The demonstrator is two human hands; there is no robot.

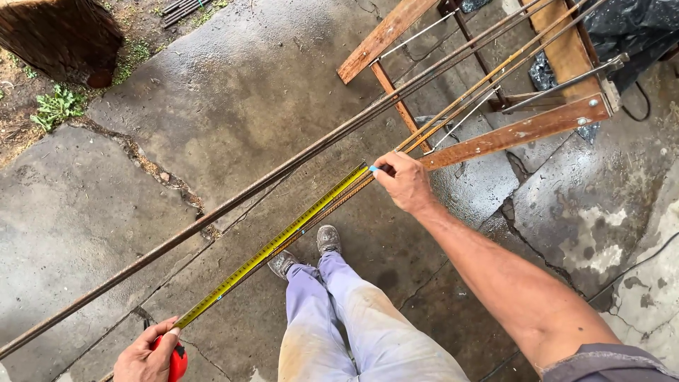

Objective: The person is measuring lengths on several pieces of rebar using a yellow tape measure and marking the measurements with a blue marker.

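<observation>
Left hand [145,354] clenched around red tape measure case [177,361]; right hand [403,180] fingers [382,172] pinching yellow tape [272,247] end against thin rebar [332,205], just short of rusty stand [509,134].

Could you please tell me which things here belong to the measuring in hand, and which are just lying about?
In use:
- yellow tape blade, stretched along the thin rod
- red tape case in the left hand
- right hand, pinching the tape's end with something small and blue
- rusty steel stand bearing the rods

Lying about:
- tree stump
- black plastic sheet
- spare rods by the weeds
</observation>
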